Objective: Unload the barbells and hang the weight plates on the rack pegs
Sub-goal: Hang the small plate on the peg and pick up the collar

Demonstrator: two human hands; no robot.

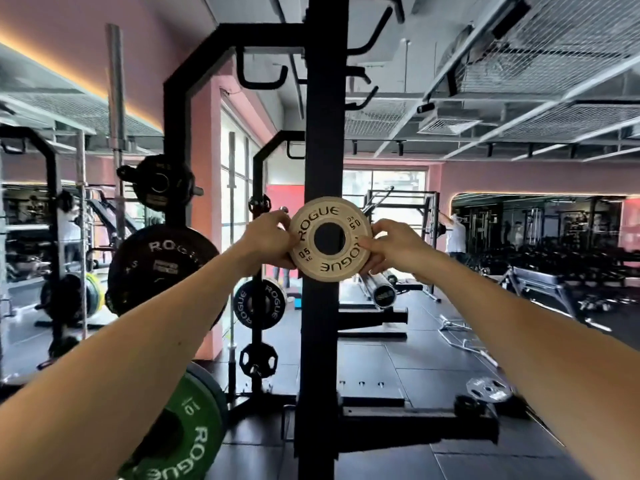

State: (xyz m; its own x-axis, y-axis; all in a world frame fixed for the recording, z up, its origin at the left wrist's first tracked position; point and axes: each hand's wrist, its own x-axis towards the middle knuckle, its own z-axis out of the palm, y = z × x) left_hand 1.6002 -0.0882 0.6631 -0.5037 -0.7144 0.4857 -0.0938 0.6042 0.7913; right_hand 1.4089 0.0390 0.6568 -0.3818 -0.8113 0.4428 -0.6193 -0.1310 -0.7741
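Observation:
I hold a small cream 0.5 kg Rogue plate (330, 239) upright at arm's length, flat against the front of the black rack upright (322, 140). My left hand (268, 241) grips its left edge, thumb on the face. My right hand (386, 244) pinches its right edge, thumb near the centre hole. Through the hole only black shows; whether a peg sits in it cannot be told. A large black plate (162, 268) and a green 10 kg plate (183, 431) hang on the rack to the left.
More black plates (259, 304) hang on a second rack behind. A barbell end (381, 292) and a bench (540, 285) lie to the right. Small plates (488, 389) rest on the floor near the rack's foot. A person (455, 233) stands far right.

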